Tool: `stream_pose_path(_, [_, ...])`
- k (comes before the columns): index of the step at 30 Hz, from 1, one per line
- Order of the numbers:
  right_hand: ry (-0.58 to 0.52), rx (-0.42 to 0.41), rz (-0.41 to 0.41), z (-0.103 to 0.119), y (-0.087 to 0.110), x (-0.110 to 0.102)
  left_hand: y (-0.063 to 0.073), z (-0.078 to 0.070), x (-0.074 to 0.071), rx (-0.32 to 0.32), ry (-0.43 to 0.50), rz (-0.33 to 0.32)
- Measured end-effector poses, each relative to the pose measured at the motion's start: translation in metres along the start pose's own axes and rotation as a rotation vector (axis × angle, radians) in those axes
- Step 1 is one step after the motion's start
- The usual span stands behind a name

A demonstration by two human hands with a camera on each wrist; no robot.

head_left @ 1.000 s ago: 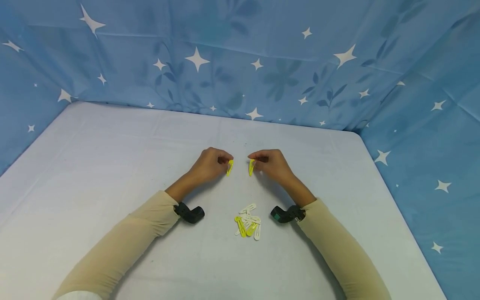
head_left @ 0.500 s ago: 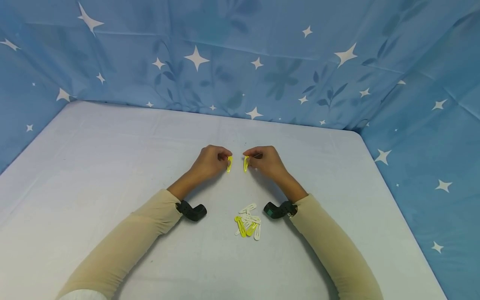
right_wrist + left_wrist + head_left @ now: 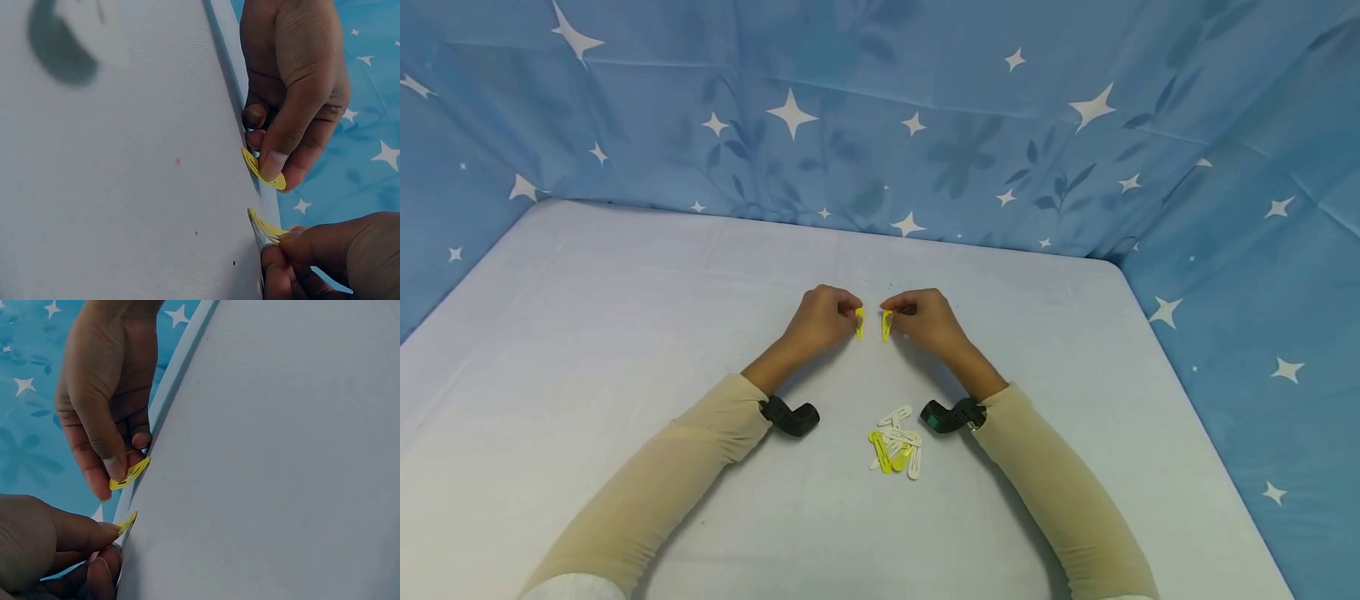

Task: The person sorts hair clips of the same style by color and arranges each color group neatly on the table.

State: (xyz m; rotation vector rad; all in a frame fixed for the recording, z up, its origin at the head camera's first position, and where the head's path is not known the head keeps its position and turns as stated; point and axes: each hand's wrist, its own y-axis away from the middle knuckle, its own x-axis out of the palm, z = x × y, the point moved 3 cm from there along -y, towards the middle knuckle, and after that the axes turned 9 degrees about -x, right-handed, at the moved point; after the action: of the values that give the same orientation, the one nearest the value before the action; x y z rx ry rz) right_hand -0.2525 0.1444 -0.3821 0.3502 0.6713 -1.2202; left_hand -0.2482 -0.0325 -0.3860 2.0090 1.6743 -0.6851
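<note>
In the head view, my left hand (image 3: 824,321) pinches a yellow snap hair clip (image 3: 860,325) between thumb and fingers, and the clip points downward. Opposite it, my right hand (image 3: 925,319) pinches a second yellow snap hair clip (image 3: 886,327). A small gap separates the two clips. The left wrist view shows the left-hand clip (image 3: 128,522) low and the right-hand clip (image 3: 130,474) above it, each partly covered by fingertips. In the right wrist view, the right-hand clip (image 3: 265,228) bows outward near the left-hand clip (image 3: 251,164).
Nearer the body, a pile of white hair clips (image 3: 901,436) and yellow hair clips (image 3: 882,454) lies on the white tabletop (image 3: 700,517). Blue star-patterned curtains (image 3: 850,125) line the table's back and sides. Each wrist carries a black camera (image 3: 795,419).
Both hands have come closer together, the right one moving left, and both have shifted slightly away from the body. Each keeps its yellow clip; the pile has stayed put.
</note>
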Motion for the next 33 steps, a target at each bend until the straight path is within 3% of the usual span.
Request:
stream_pose_path(15, [0.015, 0.016, 0.013, -0.002, 0.001, 0.001, 0.002, 0.007, -0.008, 0.035, -0.022, 0.057])
stream_pose_path(23, [0.006, 0.026, 0.010, -0.002, 0.002, -0.001, 0.004, 0.010, -0.015, 0.153, -0.092, 0.141])
stream_pose_path(33, [0.007, 0.021, -0.003, -0.002, 0.003, -0.002, 0.007, 0.010, -0.011, 0.192, -0.093, 0.167])
